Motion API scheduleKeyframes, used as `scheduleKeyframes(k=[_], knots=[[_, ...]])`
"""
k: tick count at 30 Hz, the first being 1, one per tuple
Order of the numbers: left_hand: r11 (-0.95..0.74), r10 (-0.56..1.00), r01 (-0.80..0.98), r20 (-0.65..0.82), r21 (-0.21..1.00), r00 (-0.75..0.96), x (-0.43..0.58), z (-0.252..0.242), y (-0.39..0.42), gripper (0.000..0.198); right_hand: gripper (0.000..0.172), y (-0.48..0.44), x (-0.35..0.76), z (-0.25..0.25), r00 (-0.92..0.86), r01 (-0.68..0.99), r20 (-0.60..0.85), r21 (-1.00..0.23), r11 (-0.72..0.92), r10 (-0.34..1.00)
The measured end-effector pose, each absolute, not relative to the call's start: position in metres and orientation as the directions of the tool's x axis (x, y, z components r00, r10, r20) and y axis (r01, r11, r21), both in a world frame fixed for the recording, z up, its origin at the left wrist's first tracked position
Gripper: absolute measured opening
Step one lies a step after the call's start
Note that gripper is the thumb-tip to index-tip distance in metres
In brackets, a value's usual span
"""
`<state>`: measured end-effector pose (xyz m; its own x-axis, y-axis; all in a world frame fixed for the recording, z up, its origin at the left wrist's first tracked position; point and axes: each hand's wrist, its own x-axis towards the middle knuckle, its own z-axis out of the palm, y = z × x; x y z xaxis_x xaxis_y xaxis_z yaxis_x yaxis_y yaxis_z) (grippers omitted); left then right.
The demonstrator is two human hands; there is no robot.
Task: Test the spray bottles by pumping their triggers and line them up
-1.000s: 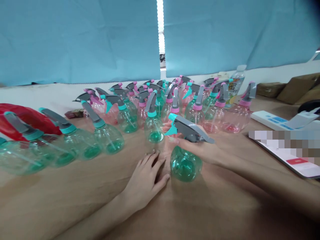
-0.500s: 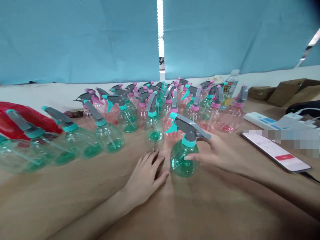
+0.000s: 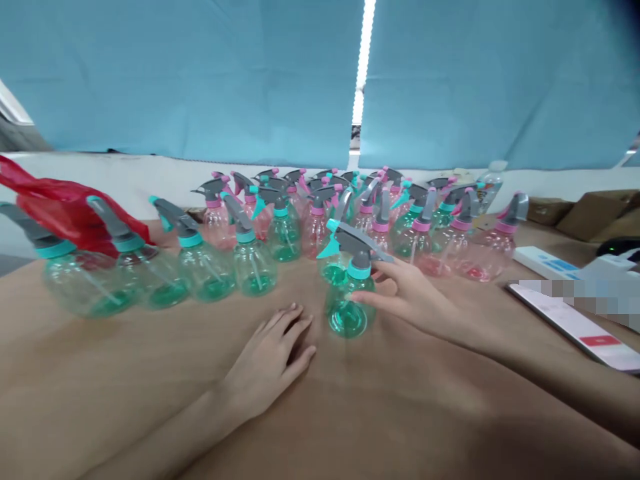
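Observation:
My right hand (image 3: 405, 290) grips a clear green spray bottle (image 3: 349, 313) with a grey and turquoise trigger head; the thumb lies on its near side and the other fingers are partly hidden behind it. The bottle stands upright at the middle of the wooden table (image 3: 320, 413). Just left of it, my left hand (image 3: 273, 357) rests palm down on the tabletop, fingers apart and holding nothing. Another green spray bottle (image 3: 334, 271) stands directly behind the gripped one, partly covered. To the left runs a row of several green spray bottles, one of them (image 3: 207, 270) with its head tilted.
Pink spray bottles (image 3: 483, 253) and green ones crowd the back of the table. A red plastic bag (image 3: 75, 207) lies at the left. On the right are a phone (image 3: 565, 320), a white power strip (image 3: 547, 263), a drink bottle (image 3: 490, 187) and cardboard boxes (image 3: 590, 217).
The view has swung left, so the background things sit further right. My right hand has carried the green spray bottle leftward, nearer the row; my left hand still lies on the table.

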<state>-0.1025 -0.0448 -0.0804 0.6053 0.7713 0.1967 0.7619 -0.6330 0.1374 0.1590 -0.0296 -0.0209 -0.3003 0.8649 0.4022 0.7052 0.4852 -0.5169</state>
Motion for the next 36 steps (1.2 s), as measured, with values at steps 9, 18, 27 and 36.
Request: scheduleKeyframes(k=[9,18,27,36], knots=[[-0.598,0.795,0.788,0.235,0.146,0.559,-0.13,-0.084,-0.042,0.039,0.049,0.012,0.088,-0.016,-0.241,0.808,0.418,-0.414,0.42,0.876],[-0.574,0.817,0.801,0.183,0.171,0.546,-0.126,-0.079,-0.047,0.039,0.047,0.04,0.068,-0.011,-0.203,0.885,0.378,-0.324,0.334,0.903],[-0.583,0.81,0.795,0.202,0.169,0.551,-0.126,-0.079,-0.047,0.037,0.047,0.047,0.061,-0.007,-0.175,0.921,0.354,-0.271,0.28,0.919],[-0.585,0.807,0.796,0.213,0.156,0.551,-0.127,-0.081,-0.046,0.038,0.058,0.051,0.059,-0.01,-0.169,0.906,0.364,-0.308,0.29,0.916]])
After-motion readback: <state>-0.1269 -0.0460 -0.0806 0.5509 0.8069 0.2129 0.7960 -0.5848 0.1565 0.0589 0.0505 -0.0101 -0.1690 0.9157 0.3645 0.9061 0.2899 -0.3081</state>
